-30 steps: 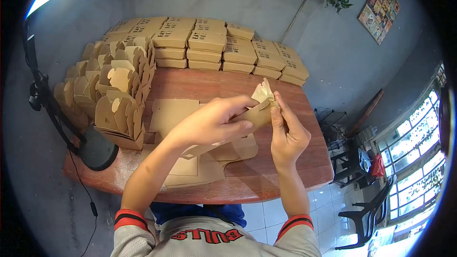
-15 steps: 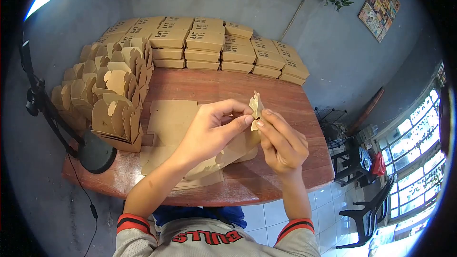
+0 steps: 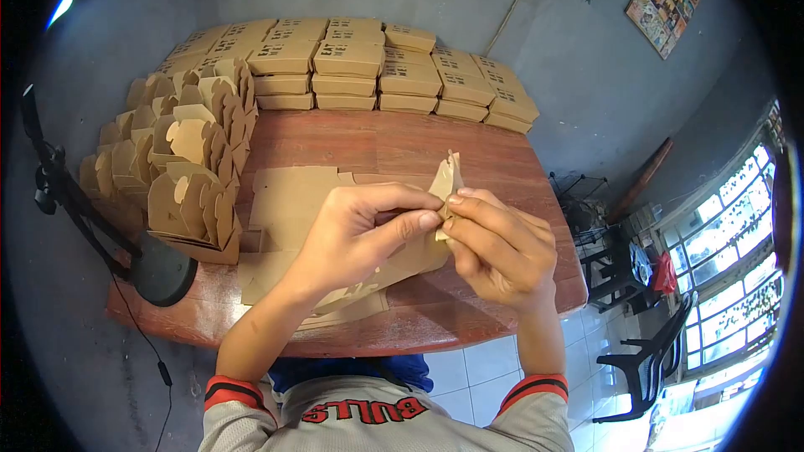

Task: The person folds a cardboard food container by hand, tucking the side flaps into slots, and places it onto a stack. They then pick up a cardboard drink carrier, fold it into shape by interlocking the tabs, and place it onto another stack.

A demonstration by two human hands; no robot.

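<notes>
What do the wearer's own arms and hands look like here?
The left hand and right hand are bare, without gloves, and no watch or bracelet shows. The short light-grey fabric sleeves end in red cuffs, each with a black stripe.

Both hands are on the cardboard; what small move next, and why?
Probably press the folded corner of the brown cardboard piece firmly together: the left hand and right hand meet there, pinching it, while a pale tan cardboard flap sticks up beyond them.

Red table (image 3: pixel 318 141), boxes (image 3: pixel 347 59), flat cardboard (image 3: pixel 285 209), lamp (image 3: pixel 165 274)
</notes>
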